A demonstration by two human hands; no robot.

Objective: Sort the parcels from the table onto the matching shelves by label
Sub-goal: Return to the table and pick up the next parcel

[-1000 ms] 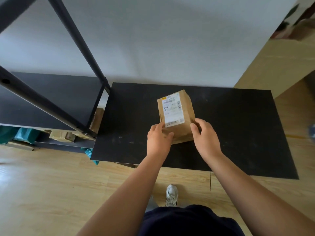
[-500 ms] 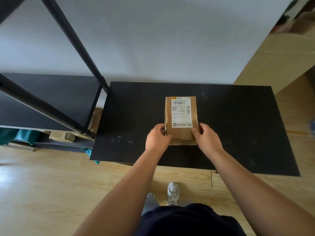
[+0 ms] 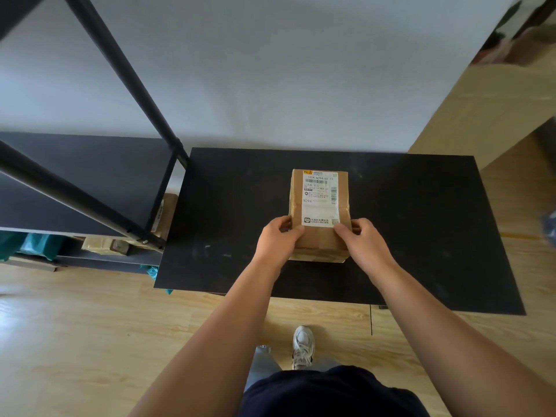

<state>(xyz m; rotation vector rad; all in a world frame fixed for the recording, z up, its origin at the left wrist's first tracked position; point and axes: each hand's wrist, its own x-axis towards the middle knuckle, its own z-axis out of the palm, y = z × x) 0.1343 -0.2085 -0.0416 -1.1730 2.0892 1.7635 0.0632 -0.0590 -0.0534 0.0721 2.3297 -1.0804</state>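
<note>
Gripping the cardboard box (image 3: pixel 319 212) at its near end, the left hand (image 3: pixel 278 240) and the right hand (image 3: pixel 362 240) each clasped one side, thumbs on top and fingers wrapped down the flanks. In the head view, the only one, the box sat near the middle of the black desk (image 3: pixel 421 236), its white label (image 3: pixel 319 198) facing up and reading N294. It was the only parcel in sight on the desk.

The box looked stiff and taped, small enough for one hand, and probably light, though its weight could not be told. Its plain cardboard should give decent friction; the glossier label and tape might be slicker. Holding the two long sides, as here, seemed the safest grip, leaving the label readable.

At nine o'clock stood the black shelf (image 3: pixel 90 176), just beside the desk, with other parcels (image 3: pixel 102 245) on a lower level.
</note>
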